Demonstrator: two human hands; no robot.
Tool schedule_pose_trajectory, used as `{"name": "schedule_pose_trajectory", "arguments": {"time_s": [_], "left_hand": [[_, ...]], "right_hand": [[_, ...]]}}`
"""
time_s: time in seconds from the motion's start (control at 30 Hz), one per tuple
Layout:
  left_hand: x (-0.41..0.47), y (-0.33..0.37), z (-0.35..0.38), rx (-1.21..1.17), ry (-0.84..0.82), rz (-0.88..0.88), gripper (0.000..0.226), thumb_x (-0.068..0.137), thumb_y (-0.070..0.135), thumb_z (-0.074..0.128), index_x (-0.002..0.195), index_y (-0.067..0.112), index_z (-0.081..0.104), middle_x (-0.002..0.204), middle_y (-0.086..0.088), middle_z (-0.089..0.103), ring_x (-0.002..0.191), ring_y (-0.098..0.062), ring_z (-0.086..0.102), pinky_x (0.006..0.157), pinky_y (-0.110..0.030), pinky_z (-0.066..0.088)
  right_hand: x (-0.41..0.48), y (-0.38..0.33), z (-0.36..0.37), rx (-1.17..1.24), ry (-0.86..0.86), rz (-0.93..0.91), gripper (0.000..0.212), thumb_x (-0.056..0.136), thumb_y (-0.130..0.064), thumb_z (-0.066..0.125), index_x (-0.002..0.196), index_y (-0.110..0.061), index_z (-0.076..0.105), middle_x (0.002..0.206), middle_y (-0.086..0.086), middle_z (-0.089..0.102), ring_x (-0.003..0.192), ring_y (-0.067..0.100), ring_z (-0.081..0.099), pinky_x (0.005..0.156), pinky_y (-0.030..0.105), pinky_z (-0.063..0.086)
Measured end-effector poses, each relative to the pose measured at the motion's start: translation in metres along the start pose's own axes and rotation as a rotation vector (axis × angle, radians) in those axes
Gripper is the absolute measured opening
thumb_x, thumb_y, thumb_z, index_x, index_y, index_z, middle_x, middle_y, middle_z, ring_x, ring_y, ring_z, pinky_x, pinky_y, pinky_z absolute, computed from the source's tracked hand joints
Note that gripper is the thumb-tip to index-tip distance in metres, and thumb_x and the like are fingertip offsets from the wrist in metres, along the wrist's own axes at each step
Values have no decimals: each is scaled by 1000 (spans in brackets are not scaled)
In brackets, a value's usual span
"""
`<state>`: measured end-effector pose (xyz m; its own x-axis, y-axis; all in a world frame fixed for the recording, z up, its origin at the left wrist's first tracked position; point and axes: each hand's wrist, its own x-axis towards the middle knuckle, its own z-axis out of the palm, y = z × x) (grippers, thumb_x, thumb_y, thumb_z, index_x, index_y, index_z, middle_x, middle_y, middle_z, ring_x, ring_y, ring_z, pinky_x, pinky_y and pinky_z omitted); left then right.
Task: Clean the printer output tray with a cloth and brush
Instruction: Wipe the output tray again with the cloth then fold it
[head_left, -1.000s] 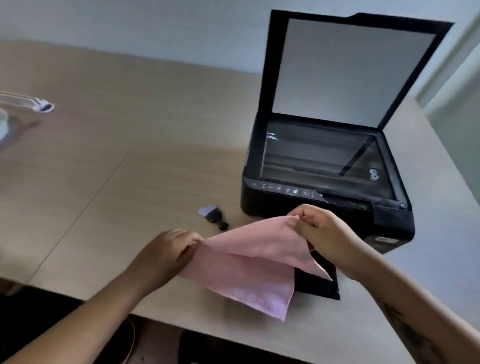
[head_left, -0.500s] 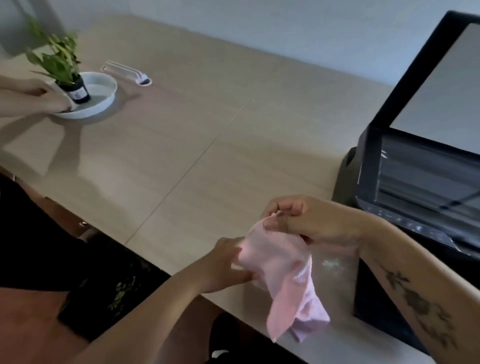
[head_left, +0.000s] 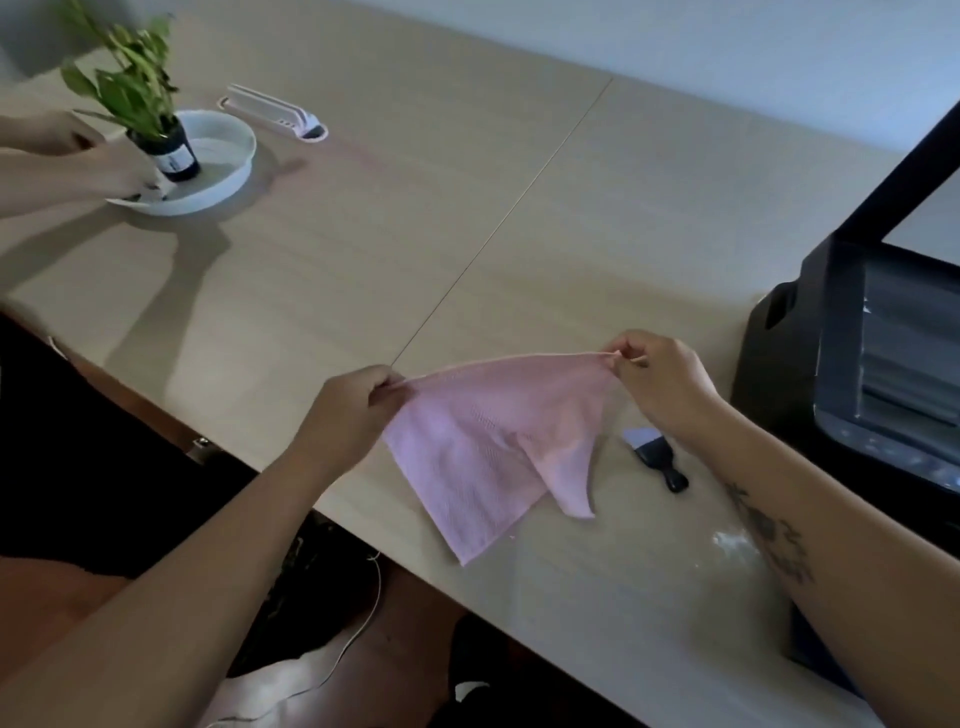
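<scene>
A pink cloth hangs spread out above the near edge of the table, held by two top corners. My left hand pinches its left corner and my right hand pinches its right corner. A small black brush with pale bristles lies on the table just right of the cloth, below my right wrist. The black printer stands at the right edge of the view with its scanner lid raised; its output tray is out of sight.
On the wooden table at the far left, another person's hands hold a potted plant standing in a white dish. A white flat object lies behind the dish. The table's near edge runs diagonally below my hands.
The cloth was bunched between my hands half a second ago; now my hands have moved apart and stretched it open. The view has swung left, away from the printer.
</scene>
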<state>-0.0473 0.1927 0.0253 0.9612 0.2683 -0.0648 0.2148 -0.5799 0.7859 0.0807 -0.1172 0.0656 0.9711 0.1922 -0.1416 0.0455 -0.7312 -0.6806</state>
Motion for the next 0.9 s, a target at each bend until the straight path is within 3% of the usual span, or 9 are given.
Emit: {"name": "schedule_pose_trajectory", "arguments": {"time_s": [0.13, 0.27, 0.4, 0.53, 0.63, 0.7, 0.77, 0.83, 0.9], "left_hand": [[-20, -3, 10, 241, -20, 259, 11, 91, 36, 63, 85, 28, 68, 75, 18, 63, 71, 1, 56, 62, -21, 43], [-52, -36, 32, 450, -186, 412, 15, 82, 28, 63, 89, 22, 75, 88, 11, 73, 82, -22, 65, 69, -31, 46], [-71, -62, 41, 535, -293, 458, 33, 85, 51, 50, 92, 28, 72, 93, 17, 68, 90, -14, 60, 75, -28, 44], [-66, -60, 61, 468, -73, 247, 47, 86, 52, 54, 114, 17, 67, 120, 4, 60, 113, -21, 48, 94, -38, 45], [-53, -54, 73, 344, -22, 56, 46, 87, 37, 64, 130, 20, 58, 134, 4, 56, 127, -19, 38, 104, -38, 37], [-37, -52, 72, 307, 23, -110, 43, 87, 27, 65, 129, 20, 59, 126, 4, 61, 120, -23, 44, 99, -37, 41], [-21, -52, 62, 289, -52, -217, 25, 87, 28, 67, 111, 25, 67, 104, 6, 68, 102, -22, 57, 86, -35, 47], [-9, -54, 47, 161, -202, -251, 9, 87, 30, 69, 82, 23, 67, 81, 5, 65, 78, -17, 59, 65, -27, 46], [-2, -59, 32, -17, -296, -301, 17, 89, 28, 69, 79, 15, 64, 74, 5, 62, 68, -12, 55, 61, -23, 43]], "right_hand": [[-25, 33, 14, -111, -24, -148, 16, 87, -11, 64, 89, -23, 75, 87, -8, 66, 76, 8, 59, 62, 16, 35], [-49, 75, 33, -271, -233, -470, 26, 65, 15, 76, 79, -7, 79, 78, 10, 73, 71, 25, 69, 67, 27, 52], [-56, 93, 39, -327, -593, -74, 26, 78, -42, 68, 101, -30, 73, 111, -11, 63, 103, 11, 59, 94, 32, 47], [-49, 77, 67, -191, -208, 97, 23, 84, -22, 64, 107, -19, 60, 98, 4, 57, 83, 22, 57, 71, 36, 50], [-45, 69, 88, -242, -264, 187, 34, 86, -23, 61, 119, -21, 52, 114, 8, 51, 101, 27, 53, 77, 33, 43], [-40, 67, 93, -288, -250, 193, 26, 90, -25, 58, 115, -20, 56, 114, 9, 50, 103, 28, 50, 79, 31, 38], [-36, 64, 88, -223, -239, 210, 7, 88, -24, 59, 89, -18, 56, 99, 7, 52, 88, 23, 50, 73, 32, 37], [-34, 65, 75, -32, -265, 252, 18, 83, -23, 62, 72, -20, 48, 77, 3, 49, 69, 17, 43, 61, 32, 33], [-38, 67, 56, 187, -318, 277, 18, 79, -25, 65, 70, -22, 50, 68, -1, 48, 65, 14, 43, 60, 32, 33]]}}
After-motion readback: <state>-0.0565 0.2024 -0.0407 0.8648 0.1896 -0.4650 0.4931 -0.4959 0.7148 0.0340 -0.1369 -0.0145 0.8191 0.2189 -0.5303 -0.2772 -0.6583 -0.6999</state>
